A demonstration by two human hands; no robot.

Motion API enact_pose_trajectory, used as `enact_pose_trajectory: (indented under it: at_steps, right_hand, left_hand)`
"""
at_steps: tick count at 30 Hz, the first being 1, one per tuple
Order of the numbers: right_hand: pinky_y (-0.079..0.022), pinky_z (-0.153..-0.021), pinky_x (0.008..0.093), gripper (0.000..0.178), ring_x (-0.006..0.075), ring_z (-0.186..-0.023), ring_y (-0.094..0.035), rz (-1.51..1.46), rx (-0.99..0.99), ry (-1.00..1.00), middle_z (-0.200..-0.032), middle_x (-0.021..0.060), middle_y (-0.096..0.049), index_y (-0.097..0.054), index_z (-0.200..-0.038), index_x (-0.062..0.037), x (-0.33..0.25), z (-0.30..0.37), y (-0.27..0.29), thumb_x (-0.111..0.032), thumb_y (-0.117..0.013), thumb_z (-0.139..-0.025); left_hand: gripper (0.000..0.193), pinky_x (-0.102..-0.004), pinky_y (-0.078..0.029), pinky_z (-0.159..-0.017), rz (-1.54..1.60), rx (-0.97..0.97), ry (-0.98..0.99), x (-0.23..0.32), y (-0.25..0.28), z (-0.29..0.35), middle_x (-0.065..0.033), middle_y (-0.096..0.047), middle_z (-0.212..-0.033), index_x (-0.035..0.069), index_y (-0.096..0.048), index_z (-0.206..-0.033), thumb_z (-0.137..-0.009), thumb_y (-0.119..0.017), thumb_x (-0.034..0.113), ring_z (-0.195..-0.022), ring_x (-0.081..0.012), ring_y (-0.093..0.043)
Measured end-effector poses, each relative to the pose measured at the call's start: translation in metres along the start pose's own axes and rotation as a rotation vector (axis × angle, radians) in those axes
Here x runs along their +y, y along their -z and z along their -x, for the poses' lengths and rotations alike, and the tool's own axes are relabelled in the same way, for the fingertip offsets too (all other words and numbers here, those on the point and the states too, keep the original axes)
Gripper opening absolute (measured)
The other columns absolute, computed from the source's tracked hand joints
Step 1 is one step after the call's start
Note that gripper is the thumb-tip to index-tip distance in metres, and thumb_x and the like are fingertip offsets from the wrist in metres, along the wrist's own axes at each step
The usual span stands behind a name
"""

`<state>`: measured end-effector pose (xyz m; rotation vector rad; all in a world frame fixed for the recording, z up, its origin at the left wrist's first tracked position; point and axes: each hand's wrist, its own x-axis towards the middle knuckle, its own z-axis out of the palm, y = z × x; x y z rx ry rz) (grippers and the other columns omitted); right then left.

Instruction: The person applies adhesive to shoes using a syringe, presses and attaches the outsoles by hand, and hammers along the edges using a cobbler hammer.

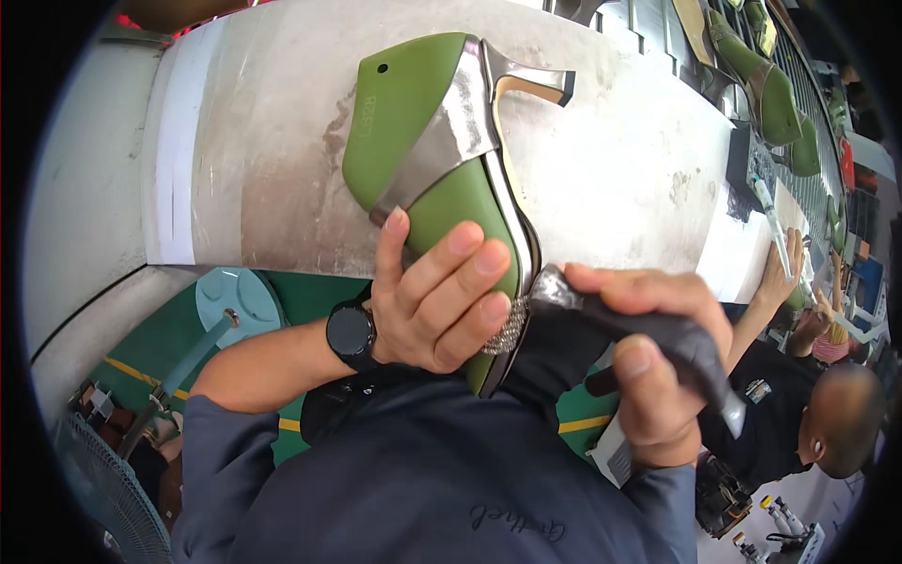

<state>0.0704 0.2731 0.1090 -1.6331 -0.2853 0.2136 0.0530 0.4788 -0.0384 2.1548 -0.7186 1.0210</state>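
Observation:
A high-heeled shoe [463,108] with metallic silver-bronze straps and a slim heel is mounted on a green shoe last [402,141]. It stands tilted on its side, heel end away from me and toe toward me. My left hand [434,299] closes round its front part, fingers lying over the green last beside a glittering strap [508,329]. In my right hand [658,352] is a dark-handled tool [691,343] with a silver metal head. That head meets the sole edge beside the glittering strap; the tool's exact kind is unclear.
Under the shoe is a stained pale worktable [620,179]. At the upper right, more green lasts [778,105] stand on a rack. A co-worker's hand [787,268] is near a brush-like tool [769,211] at the right. A light-blue fan base [235,301] stands at the left.

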Motion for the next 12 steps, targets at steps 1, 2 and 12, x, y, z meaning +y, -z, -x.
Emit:
enact_pose_trajectory:
  at_steps: [1,2,12]
  right_hand:
    - [-0.054,-0.103,0.0408,0.031,0.0323,-0.115,-0.07,-0.054,0.025,-0.129,-0.119,0.0304,-0.071,-0.061,-0.116,0.01,-0.008,-0.011,0.002,-0.001,-0.071,-0.089]
    - [-0.054,-0.103,0.0399,0.03,0.0303,-0.113,-0.071,-0.107,0.051,-0.258,-0.118,0.0299,-0.072,-0.062,-0.116,0.0104,-0.012,-0.021,0.005,-0.002,-0.07,-0.09]
    - [-0.056,-0.099,0.0436,0.039,0.0352,-0.102,-0.074,0.045,-0.003,-0.422,-0.107,0.031,-0.073,-0.064,-0.107,0.0087,-0.003,-0.1,0.005,-0.025,-0.065,-0.087]
  left_hand:
    - [0.041,-0.0688,-0.031,-0.119,-0.014,0.019,-0.015,-0.001,-0.002,0.001,-0.0139,-0.059,-0.143,0.008,-0.045,-0.144,-0.106,-0.055,0.018,-0.134,-0.0323,-0.059]
    - [0.042,-0.0685,-0.031,-0.119,-0.028,0.037,-0.03,-0.002,-0.004,0.002,-0.0123,-0.058,-0.143,0.009,-0.044,-0.145,-0.106,-0.056,0.019,-0.135,-0.0311,-0.058]
    - [0.051,-0.0661,-0.022,-0.125,0.018,0.046,0.025,0.003,-0.012,0.008,-0.0003,-0.055,-0.148,0.019,-0.04,-0.153,-0.106,-0.055,0.033,-0.144,-0.023,-0.049]
